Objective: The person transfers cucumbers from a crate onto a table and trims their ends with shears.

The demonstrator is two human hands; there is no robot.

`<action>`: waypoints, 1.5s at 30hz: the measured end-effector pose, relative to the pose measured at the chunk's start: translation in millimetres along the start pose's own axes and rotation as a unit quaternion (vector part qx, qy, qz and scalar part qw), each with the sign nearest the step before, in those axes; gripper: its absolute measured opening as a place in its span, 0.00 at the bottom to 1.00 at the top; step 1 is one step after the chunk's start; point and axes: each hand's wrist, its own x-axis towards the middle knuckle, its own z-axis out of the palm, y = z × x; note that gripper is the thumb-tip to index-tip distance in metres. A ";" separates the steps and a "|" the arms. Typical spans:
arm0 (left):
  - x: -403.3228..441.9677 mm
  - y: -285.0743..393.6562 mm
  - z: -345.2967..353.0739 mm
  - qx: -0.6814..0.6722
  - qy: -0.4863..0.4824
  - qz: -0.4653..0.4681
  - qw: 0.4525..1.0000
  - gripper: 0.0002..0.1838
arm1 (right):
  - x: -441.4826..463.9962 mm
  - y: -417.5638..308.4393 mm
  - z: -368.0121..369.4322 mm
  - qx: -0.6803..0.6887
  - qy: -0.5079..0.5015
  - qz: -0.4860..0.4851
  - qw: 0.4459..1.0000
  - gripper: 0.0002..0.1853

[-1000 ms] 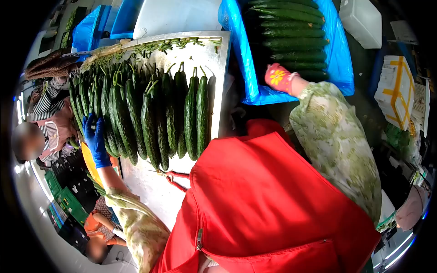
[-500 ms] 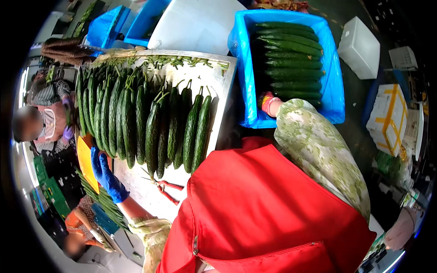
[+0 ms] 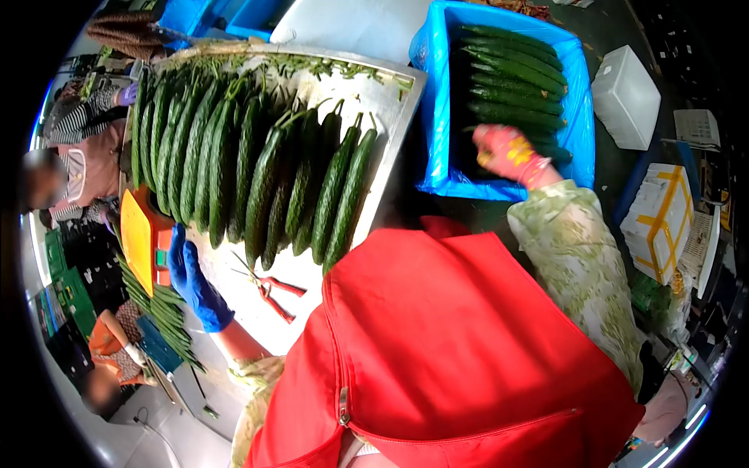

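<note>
While cucumbers lie side by side on the bench at ten o'clock, probably against rolling, your right hand curls over the blue-lined crate toward one, can't tell if pinching; your left hand, eight o'clock, extends, empty.

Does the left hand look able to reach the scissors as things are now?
Probably yes: the left hand is open near the scissors, and only bare table seems to lie between them.
</note>
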 end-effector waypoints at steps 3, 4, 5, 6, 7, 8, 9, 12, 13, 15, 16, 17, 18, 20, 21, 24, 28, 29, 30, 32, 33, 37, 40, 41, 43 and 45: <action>-1.0 12.9 15.4 -0.025 -0.019 0.008 0.999 0.20 | -14.2 26.4 -53.3 0.127 0.234 0.069 0.961 0.06; -0.9 11.3 17.8 -0.046 -0.031 0.014 0.998 0.20 | -19.5 31.7 -72.1 0.118 0.327 0.082 0.934 0.04; -0.3 9.8 20.4 -0.068 -0.042 0.021 0.997 0.20 | -30.9 29.0 -96.6 0.203 0.325 0.198 0.902 0.03; 0.6 9.5 22.4 -0.075 -0.055 0.020 0.995 0.20 | -38.7 27.7 -113.3 0.339 0.385 0.205 0.834 0.02; -1.6 11.9 27.6 -0.090 -0.065 0.025 0.994 0.20 | -45.8 18.1 -131.0 0.325 0.428 0.182 0.824 0.04; -4.3 18.2 32.2 -0.103 -0.088 0.019 0.991 0.20 | -57.2 29.3 -143.3 0.243 0.453 0.163 0.842 0.04; -6.5 25.4 34.1 -0.109 -0.105 0.013 0.988 0.21 | -53.1 -0.4 -158.8 0.391 0.505 0.160 0.753 0.04; -12.1 41.5 39.7 -0.153 -0.128 0.042 0.979 0.22 | -37.0 -64.2 -198.8 0.432 0.544 0.158 0.702 0.08; -14.4 49.7 40.1 -0.193 -0.124 0.028 0.973 0.23 | -43.2 -42.9 -201.9 0.441 0.507 0.017 0.740 0.06; -15.3 53.3 34.2 -0.217 -0.110 0.053 0.969 0.24 | -24.3 -53.3 -208.6 0.488 0.467 -0.062 0.735 0.07; -17.5 57.8 29.3 -0.223 -0.095 0.061 0.968 0.24 | -5.8 -83.0 -202.5 0.475 0.475 -0.074 0.737 0.07; -20.4 62.2 24.0 -0.227 -0.078 0.069 0.968 0.25 | 14.9 -104.0 -193.8 0.471 0.489 -0.101 0.727 0.07; -23.4 64.6 17.3 -0.236 -0.062 0.099 0.965 0.27 | 32.7 -124.4 -193.5 0.538 0.445 -0.081 0.711 0.06; -26.9 76.9 5.3 -0.250 -0.018 0.176 0.952 0.30 | 73.0 -164.8 -188.9 0.651 0.358 -0.095 0.662 0.05; -30.7 84.7 -4.1 -0.233 -0.002 0.202 0.951 0.32 | 93.2 -185.2 -179.6 0.697 0.316 -0.125 0.631 0.06; -36.9 96.0 -36.7 -0.187 0.008 0.302 0.935 0.39 | 143.4 -254.7 -154.0 0.706 0.258 -0.120 0.648 0.07; -33.0 102.7 -62.2 -0.025 -0.022 0.337 0.941 0.44 | 214.2 -313.5 -100.5 0.806 0.131 -0.123 0.563 0.05; -30.6 106.7 -64.3 0.082 -0.035 0.278 0.957 0.46 | 234.1 -322.1 -84.6 0.833 0.115 -0.101 0.532 0.04; -22.0 97.9 -60.1 0.123 -0.046 0.255 0.958 0.47 | 252.1 -327.0 -71.2 0.843 0.106 -0.083 0.521 0.03; -1.1 61.4 -42.3 0.168 -0.065 0.209 0.961 0.47 | 267.9 -334.3 -53.7 0.848 0.120 -0.058 0.514 0.03; 4.6 41.4 -31.3 0.172 -0.076 0.187 0.964 0.47 | 273.6 -329.2 -44.0 0.820 0.154 -0.063 0.548 0.03; 7.4 -18.0 20.5 0.326 -0.092 0.210 0.917 0.37 | 283.7 -290.1 -13.2 0.692 0.248 -0.067 0.674 0.11; 8.8 -34.7 39.8 0.231 -0.059 0.191 0.952 0.28 | 283.8 -260.9 3.7 0.611 0.274 -0.120 0.733 0.22; 6.7 -32.4 40.9 0.244 -0.050 0.192 0.949 0.28 | 280.5 -250.8 7.8 0.558 0.278 -0.114 0.774 0.22; 9.3 -24.6 40.7 0.270 -0.029 0.193 0.943 0.28 | 273.7 -237.8 13.7 0.443 0.279 -0.103 0.846 0.23; 11.7 -18.8 38.4 0.235 -0.038 0.195 0.951 0.27 | 251.6 -239.0 -1.3 0.450 0.232 -0.096 0.857 0.23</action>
